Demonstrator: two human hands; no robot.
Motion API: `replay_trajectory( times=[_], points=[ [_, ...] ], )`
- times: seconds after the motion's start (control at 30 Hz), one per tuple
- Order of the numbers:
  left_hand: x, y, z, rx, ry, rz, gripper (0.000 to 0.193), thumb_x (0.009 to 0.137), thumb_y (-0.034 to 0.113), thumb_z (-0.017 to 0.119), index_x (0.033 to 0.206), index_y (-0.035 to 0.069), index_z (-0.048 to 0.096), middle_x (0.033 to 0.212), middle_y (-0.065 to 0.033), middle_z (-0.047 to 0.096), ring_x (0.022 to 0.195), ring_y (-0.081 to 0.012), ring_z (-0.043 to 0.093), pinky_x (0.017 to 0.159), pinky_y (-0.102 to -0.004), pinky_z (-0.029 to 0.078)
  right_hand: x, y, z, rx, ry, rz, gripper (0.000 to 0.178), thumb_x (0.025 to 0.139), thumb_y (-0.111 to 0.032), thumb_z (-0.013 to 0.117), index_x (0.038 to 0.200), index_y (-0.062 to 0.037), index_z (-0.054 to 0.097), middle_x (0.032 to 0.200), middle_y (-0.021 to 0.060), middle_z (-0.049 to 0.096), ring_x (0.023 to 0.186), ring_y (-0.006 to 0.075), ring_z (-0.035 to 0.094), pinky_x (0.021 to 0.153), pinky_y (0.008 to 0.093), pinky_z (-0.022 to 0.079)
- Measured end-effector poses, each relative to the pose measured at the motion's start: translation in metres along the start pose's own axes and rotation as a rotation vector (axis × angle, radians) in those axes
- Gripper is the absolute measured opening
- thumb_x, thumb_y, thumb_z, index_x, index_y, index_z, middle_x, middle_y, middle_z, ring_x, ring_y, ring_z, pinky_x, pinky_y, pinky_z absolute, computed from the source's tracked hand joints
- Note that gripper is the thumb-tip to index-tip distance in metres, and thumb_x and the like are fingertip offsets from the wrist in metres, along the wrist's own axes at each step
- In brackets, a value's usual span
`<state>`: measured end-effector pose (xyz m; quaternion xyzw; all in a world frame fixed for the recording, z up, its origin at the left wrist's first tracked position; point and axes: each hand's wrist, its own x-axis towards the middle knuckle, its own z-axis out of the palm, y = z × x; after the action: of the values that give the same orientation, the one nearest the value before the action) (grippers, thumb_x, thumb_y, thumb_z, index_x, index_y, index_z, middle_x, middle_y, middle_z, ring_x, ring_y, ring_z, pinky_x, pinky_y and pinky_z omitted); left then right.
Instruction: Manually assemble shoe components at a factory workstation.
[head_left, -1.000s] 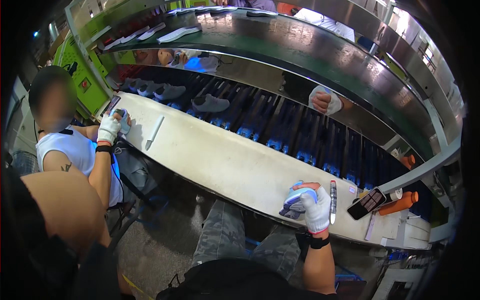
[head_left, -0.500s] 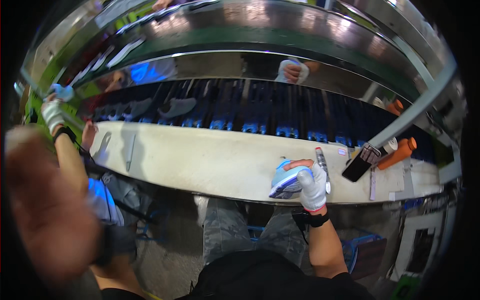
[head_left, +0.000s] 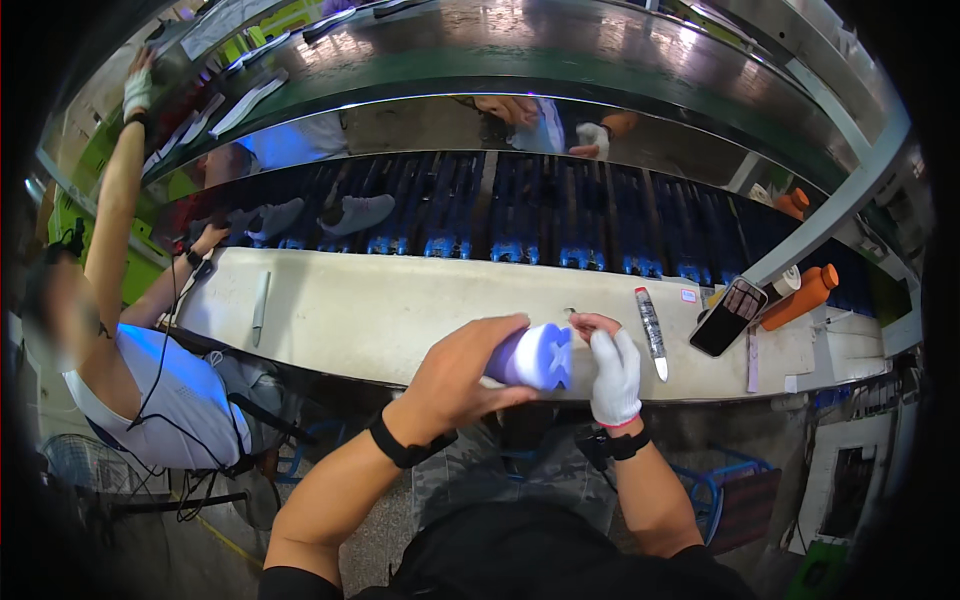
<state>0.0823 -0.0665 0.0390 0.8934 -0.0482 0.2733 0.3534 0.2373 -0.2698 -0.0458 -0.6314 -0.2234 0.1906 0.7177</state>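
My bare left hand (head_left: 455, 375) is wrapped round a shoe (head_left: 540, 358), held above the near edge of the white work surface (head_left: 390, 300). The shoe's purple and white sole faces to the right, and my fingers and palm hide part of the rest. Just to its right is my right hand (head_left: 612, 370), in a white glove that leaves some fingertips bare. Its fingers are partly curled but apart, with nothing visible between them. A pen-shaped tool (head_left: 652, 335) with a red end and a white tip lies to the right of that hand.
Behind the surface runs a dark roller conveyor (head_left: 520, 215) carrying grey shoes (head_left: 357, 214). A phone (head_left: 729, 317) and an orange bottle (head_left: 801, 297) stand by a slanting metal post (head_left: 835, 215). At left a co-worker (head_left: 165, 390) reaches up; a grey strip-like tool (head_left: 261, 308) lies nearby.
My left hand has come from the near left to the middle and taken hold of the shoe. My right hand has let go of it. The co-worker's raised arm has reached farther up.
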Motion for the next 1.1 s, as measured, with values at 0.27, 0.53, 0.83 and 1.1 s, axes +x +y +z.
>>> replay_trajectory(
  times=[0.27,0.53,0.83,1.1],
  points=[
    [0.020,-0.024,0.012,-0.030,-0.139,-0.069,0.077,0.076,0.025,0.099,0.140,0.003,0.062,0.132,-0.0187,0.072,0.116,-0.0419,0.071,0.098,-0.0472,0.059,0.025,-0.031,0.036,-0.004,-0.410,-0.237,0.099,0.082,-0.039,0.094,0.162,-0.0023,0.049,0.164,0.0171,0.055,0.148,0.0298,0.056,0.123,0.0442,0.044],
    [0.022,-0.035,-0.013,-0.056,-0.276,-0.406,0.079,0.075,0.027,0.101,0.137,0.002,0.058,0.114,-0.0267,0.076,0.109,-0.0484,0.073,0.093,-0.0489,0.059,0.037,0.012,0.078,0.447,0.005,-0.195,0.038,0.114,-0.040,0.055,0.129,-0.0046,0.055,0.120,0.0084,0.061,0.109,0.0190,0.063,0.101,0.0387,0.051],
    [0.034,-0.037,-0.013,0.046,-0.338,-0.404,0.080,0.075,0.033,0.101,0.131,-0.002,0.058,0.108,-0.0282,0.076,0.104,-0.0482,0.075,0.088,-0.0497,0.060,0.040,-0.012,0.074,0.076,-0.195,-0.122,0.047,0.118,-0.048,0.049,0.141,-0.0069,0.050,0.124,0.0052,0.054,0.112,0.0142,0.054,0.103,0.0332,0.047],
    [0.041,-0.013,0.018,0.195,-0.248,-0.160,0.070,0.072,0.037,0.100,0.119,0.002,0.061,0.101,-0.0196,0.073,0.090,-0.0414,0.074,0.077,-0.0477,0.060,0.027,-0.007,0.050,0.266,-0.186,-0.097,0.069,0.117,-0.058,0.043,0.157,-0.0019,0.046,0.130,0.0069,0.055,0.119,0.0171,0.056,0.106,0.0330,0.046]
  ],
)
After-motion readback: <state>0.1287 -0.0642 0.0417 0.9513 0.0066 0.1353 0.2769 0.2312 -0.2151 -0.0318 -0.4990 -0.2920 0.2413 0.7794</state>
